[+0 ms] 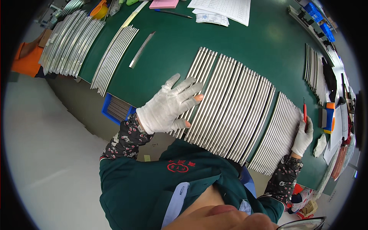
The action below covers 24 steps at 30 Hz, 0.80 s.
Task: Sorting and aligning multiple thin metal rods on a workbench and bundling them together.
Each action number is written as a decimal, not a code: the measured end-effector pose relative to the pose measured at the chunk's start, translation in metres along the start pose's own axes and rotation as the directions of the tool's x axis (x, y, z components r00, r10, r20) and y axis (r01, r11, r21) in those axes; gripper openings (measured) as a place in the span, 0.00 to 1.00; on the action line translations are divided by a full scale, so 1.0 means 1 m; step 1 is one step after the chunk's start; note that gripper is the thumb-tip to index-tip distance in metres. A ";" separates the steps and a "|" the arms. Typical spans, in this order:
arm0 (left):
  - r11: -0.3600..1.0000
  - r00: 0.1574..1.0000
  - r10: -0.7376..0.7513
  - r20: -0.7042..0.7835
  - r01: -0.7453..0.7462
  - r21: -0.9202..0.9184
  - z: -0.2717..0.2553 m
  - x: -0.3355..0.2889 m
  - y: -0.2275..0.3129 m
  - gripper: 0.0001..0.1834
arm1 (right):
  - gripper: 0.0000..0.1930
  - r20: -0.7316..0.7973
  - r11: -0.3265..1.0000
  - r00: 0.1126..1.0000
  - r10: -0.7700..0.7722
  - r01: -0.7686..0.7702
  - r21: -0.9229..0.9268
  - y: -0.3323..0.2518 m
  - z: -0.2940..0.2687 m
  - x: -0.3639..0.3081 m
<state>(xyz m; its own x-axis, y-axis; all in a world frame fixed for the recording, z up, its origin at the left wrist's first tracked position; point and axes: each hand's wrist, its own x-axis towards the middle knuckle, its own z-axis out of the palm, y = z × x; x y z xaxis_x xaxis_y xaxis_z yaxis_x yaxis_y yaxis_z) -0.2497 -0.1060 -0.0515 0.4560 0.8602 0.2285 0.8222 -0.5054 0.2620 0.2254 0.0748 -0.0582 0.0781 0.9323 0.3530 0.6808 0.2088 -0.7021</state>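
Seen from the head camera, a worker's white-gloved left hand (168,105) lies flat, fingers spread and gripping nothing, on the near-left end of a row of metal rods (226,103) laid side by side across a green table (268,42). The gloved right hand (303,138), closed around a red pen (304,111), rests beside a second batch of rods (276,134).

Lighting is bright and even, falling from overhead. A soft pale glare patch sits on the dark green desk (268,42) toward its far right side. The rows of long silver metal strips (230,107) carry thin bright streaks along their lengths. Shadows are faint and short. Straight edges bow strongly toward the rim, and a black ring closes the corners. The skin-coloured shape at the bottom edge is out of focus.
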 end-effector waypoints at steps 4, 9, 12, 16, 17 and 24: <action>0.999 1.000 0.016 -0.022 -0.017 -0.035 0.000 0.004 0.002 0.44 | 0.16 -0.011 0.989 0.998 0.068 -0.066 0.129 0.008 0.002 -0.003; 0.998 0.999 0.032 0.022 -0.031 -0.046 0.001 0.009 0.006 0.44 | 0.16 -0.005 0.997 1.000 0.028 -0.028 0.070 0.004 0.005 -0.003; 1.000 0.999 0.020 0.041 -0.019 -0.009 -0.010 0.012 0.011 0.42 | 0.16 0.027 1.000 1.000 0.004 -0.005 0.024 0.003 0.003 -0.003; 0.999 0.999 0.038 0.034 -0.037 -0.024 0.004 0.007 0.004 0.44 | 0.17 0.007 1.000 1.000 -0.007 0.007 0.009 0.004 0.004 -0.002; 0.999 0.998 0.041 0.038 -0.040 -0.016 0.004 0.007 0.004 0.44 | 0.17 0.006 1.000 1.000 -0.013 0.013 0.004 0.004 0.004 -0.002; 0.998 0.996 0.069 0.051 -0.070 0.002 0.002 0.010 0.006 0.43 | 0.17 -0.004 1.000 1.000 0.003 -0.003 -0.026 0.000 0.004 -0.003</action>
<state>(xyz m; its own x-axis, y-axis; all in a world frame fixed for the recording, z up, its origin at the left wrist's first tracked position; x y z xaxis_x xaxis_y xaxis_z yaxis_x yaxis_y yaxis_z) -0.2398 -0.0998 -0.0499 0.5286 0.8254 0.1984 0.7892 -0.5639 0.2433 0.2221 0.0731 -0.0619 0.0830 0.9319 0.3530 0.6991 0.1980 -0.6870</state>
